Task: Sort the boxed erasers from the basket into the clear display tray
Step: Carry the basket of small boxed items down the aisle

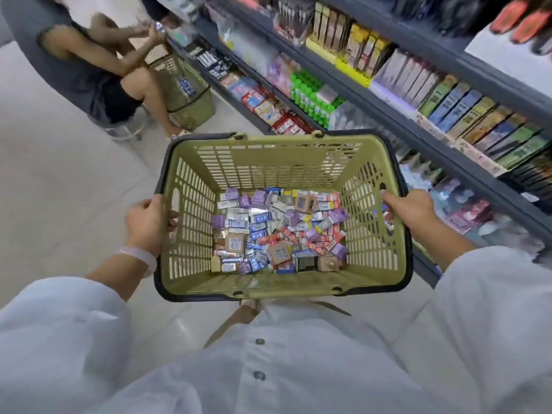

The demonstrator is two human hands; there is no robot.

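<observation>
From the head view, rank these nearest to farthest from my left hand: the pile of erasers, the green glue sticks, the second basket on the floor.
From the left hand:
1. Erasers, right, inside the held basket.
2. Second basket, ahead on the floor.
3. Green glue sticks, far right on the shelf.

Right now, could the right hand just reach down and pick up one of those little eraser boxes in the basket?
Probably not yet: the right hand grips the basket rim, as does the left hand. The eraser boxes lie uncovered below, so once it lets go, the way looks free.

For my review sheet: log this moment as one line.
stage: carrying | left hand: grips basket rim | right hand: grips rim | erasers: all in basket | tray: not seen
</observation>
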